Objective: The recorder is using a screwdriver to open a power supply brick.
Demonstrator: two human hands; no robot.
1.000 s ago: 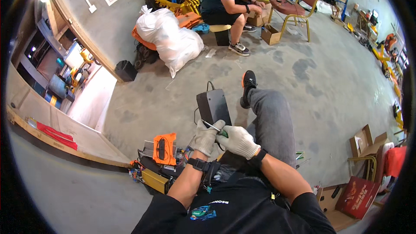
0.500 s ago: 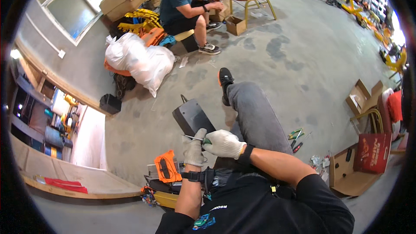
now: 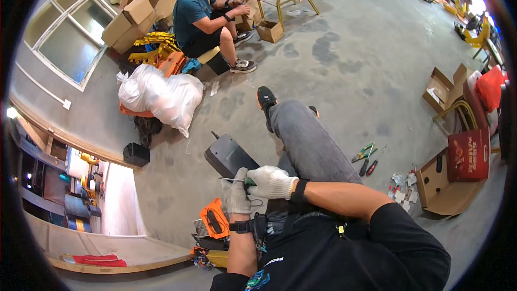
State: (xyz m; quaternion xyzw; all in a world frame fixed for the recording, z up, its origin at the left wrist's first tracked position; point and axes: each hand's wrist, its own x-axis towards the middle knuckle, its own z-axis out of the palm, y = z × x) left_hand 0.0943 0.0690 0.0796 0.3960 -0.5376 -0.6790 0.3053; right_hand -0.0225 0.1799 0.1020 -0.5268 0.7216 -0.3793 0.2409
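A dark grey, flat-sided box (image 3: 230, 154) is tilted in front of me, with a short dark piece sticking out at its far end. My left hand (image 3: 237, 195), in a whitish knit glove, is closed at the box's near end; its fingertips are partly hidden. My right hand (image 3: 272, 182), gloved the same way, grips a screwdriver (image 3: 248, 181) by its green handle. The thin metal shaft points left, across the left hand's fingers. Beside the left wrist loops a thin dark cable (image 3: 258, 202).
Pliers (image 3: 363, 152) and a red-and-black screwdriver (image 3: 371, 168) lie on the floor right of my leg. An open cardboard box (image 3: 447, 194) stands farther right. An orange part (image 3: 214, 219) is left of my forearm. Beyond a white sack (image 3: 161, 97) sits another person (image 3: 196, 19).
My view has turned, so the surroundings sit differently in the picture. Both hands stay together at the box's near end, the screwdriver still in the right one.
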